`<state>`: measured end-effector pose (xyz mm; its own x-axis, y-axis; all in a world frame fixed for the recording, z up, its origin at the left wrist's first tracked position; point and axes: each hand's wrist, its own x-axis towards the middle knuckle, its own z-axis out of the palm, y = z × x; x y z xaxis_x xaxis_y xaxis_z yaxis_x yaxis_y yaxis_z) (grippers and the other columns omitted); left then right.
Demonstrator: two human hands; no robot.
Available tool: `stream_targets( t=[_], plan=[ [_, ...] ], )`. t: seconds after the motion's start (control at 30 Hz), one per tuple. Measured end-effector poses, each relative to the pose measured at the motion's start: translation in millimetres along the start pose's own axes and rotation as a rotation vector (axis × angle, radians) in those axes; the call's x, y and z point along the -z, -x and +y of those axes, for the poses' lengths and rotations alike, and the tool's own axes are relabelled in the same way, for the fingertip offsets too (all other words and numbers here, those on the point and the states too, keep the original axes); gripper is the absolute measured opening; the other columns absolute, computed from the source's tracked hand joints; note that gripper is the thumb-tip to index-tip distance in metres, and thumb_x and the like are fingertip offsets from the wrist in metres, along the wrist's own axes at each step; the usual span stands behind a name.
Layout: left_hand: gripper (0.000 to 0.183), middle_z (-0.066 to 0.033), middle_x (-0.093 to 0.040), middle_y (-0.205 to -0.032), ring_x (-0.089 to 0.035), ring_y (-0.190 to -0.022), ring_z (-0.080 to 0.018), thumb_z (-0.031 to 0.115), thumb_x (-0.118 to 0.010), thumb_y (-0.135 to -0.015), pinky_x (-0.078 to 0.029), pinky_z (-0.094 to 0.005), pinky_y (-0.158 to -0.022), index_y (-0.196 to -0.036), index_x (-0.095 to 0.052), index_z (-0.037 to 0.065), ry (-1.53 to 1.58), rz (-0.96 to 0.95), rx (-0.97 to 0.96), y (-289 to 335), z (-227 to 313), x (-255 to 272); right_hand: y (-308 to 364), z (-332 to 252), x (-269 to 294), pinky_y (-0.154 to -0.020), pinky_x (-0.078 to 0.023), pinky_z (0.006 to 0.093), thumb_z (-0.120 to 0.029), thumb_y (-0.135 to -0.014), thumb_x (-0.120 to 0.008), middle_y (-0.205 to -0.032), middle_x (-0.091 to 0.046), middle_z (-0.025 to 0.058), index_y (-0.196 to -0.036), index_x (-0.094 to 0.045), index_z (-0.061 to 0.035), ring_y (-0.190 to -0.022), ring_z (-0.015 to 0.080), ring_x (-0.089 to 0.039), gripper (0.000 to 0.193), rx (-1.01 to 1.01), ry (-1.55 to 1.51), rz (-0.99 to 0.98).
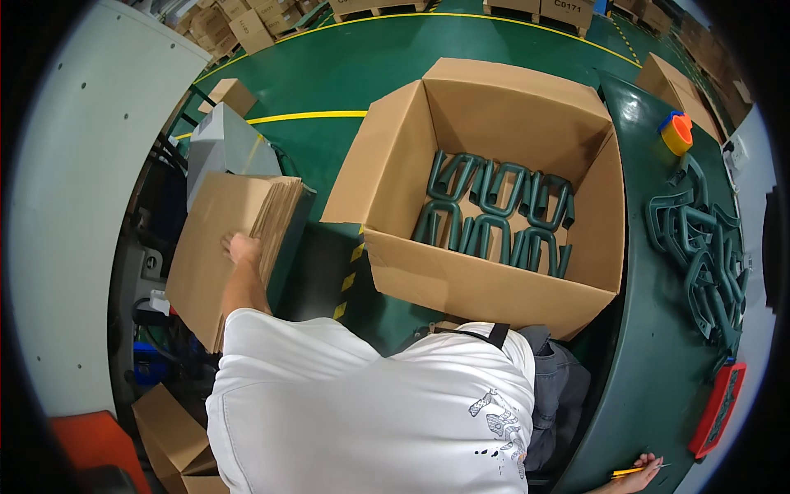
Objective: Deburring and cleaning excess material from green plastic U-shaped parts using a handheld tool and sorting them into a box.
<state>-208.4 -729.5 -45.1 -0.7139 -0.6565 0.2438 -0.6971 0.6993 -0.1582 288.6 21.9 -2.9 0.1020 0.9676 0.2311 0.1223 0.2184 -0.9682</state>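
Note:
My left hand (241, 247) rests on the top face of a stack of flat brown cardboard sheets (206, 272) at the left, fingers spread a little and slightly bent. My right hand (648, 469), at the lower right over the green table (613, 395), is closed round a slim yellow-and-black tool (627, 473) with a thin pale tip; its exact kind is hard to make out. In front of me stands a large open cardboard box (494, 280). Inside it, dark green looped tube handles (491, 237) lie in two rows on a cardboard layer.
More green handles (699, 247) lie heaped on the table at the right, between an orange tape roll (677, 136) and a red tray (717, 412). A grey cabinet (230, 140) stands behind the sheets. An open carton (173, 436) sits at lower left; stacked cartons (251, 31) line the back.

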Motion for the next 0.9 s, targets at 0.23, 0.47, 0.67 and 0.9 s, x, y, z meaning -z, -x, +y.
stream_targets(
  t=[0.23, 0.47, 0.67, 0.9],
  plan=[
    [0.036, -0.0172, -0.059, -0.113, -0.051, -0.112, -0.0306, 0.020, -0.062, -0.077, -0.036, -0.0429, -0.099, -0.105, -0.061, -0.003, 0.165, 0.019, -0.129, 13.3, 18.3, 11.9, -25.5, 42.9, 34.1, -0.052, -0.041, 0.0220, -0.018, -0.092, -0.055, -0.079, -0.058, 0.0097, -0.112, -0.053, 0.0032, -0.061, 0.0127, -0.051, 0.029, -0.065, -0.006, -0.007],
    [0.040, -0.0230, -0.054, -0.119, -0.045, -0.119, -0.0371, 0.007, -0.051, -0.075, -0.035, -0.0442, -0.100, -0.112, -0.056, -0.005, 0.354, 0.331, -0.793, 14.7, 131.5, 35.9, -34.9, 64.0, 39.5, -0.054, -0.040, 0.0192, -0.023, -0.095, -0.053, -0.085, -0.057, 0.0050, -0.122, -0.050, -0.0002, -0.066, 0.0088, -0.051, 0.035, -0.136, -0.045, -0.097],
    [0.032, -0.0243, -0.052, -0.122, -0.035, -0.128, -0.0375, 0.011, -0.057, -0.065, -0.021, -0.0557, -0.108, -0.093, -0.066, -0.003, 0.194, 0.332, -1.763, 186.4, 315.9, 115.9, -27.7, 49.6, 40.9, -0.048, -0.040, 0.0168, -0.017, -0.094, -0.053, -0.078, -0.059, 0.0039, -0.119, -0.052, -0.0013, -0.059, 0.0078, -0.054, 0.029, -0.112, -0.097, -0.051],
    [0.025, -0.0228, -0.051, -0.122, -0.034, -0.127, -0.0368, 0.019, -0.056, -0.076, -0.030, -0.0586, -0.096, -0.082, -0.069, -0.002, -0.006, -0.204, -2.171, 317.6, 392.6, 32.4, -17.5, 48.8, 27.3, -0.047, -0.039, 0.0169, -0.013, -0.095, -0.050, -0.077, -0.058, 0.0054, -0.119, -0.049, 0.0012, -0.058, 0.0079, -0.054, 0.028, -0.124, -0.220, -0.047]
  ],
)
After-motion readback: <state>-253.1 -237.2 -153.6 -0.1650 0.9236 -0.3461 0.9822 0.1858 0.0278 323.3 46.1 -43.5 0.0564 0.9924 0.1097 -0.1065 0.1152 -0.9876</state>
